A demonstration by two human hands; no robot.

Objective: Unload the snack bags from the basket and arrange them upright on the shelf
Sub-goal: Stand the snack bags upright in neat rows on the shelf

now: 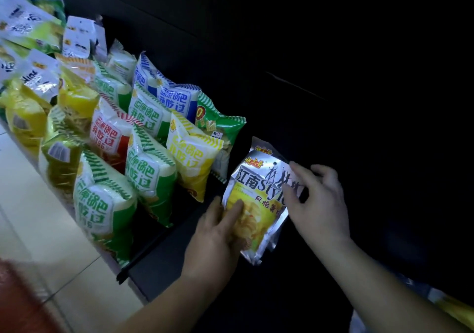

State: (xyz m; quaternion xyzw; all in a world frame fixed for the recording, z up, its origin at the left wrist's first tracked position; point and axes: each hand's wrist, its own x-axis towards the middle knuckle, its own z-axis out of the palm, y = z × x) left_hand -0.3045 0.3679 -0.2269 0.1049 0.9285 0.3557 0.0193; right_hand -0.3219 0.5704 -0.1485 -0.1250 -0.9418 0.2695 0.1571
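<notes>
- At the lower right edge, closest to the viewer, a blurred bit of yellow and clear packaging [451,307] shows; whether it sits in the basket cannot be told, and no basket is clearly visible.
- The left hand [218,232] has its grip clamped on the lower left of a silver foil snack bag with a yellow crisp picture [256,204], thumb pressed across the front.
- The right hand [318,199] holds the bag's upper right edge, fingers curled behind it and thumb on the front, so both grips are closed on the same bag.
- The bag stands nearly upright, leaning a little, on the dark shelf [159,263], just right of the stocked rows; a second silver bag [261,145] seems to stand directly behind it.
- Beside it stands a puffy yellow-and-white striped bag [192,158], with green-and-white ones [151,168] and a red-and-white one [110,132] further left and back.
- Risk, as I judge it: the slick foil bag has nothing supporting its right side, so it may slump or slide forward off the ledge once released.
- The shelf interior is very dark, which could hide a poor footing.
</notes>
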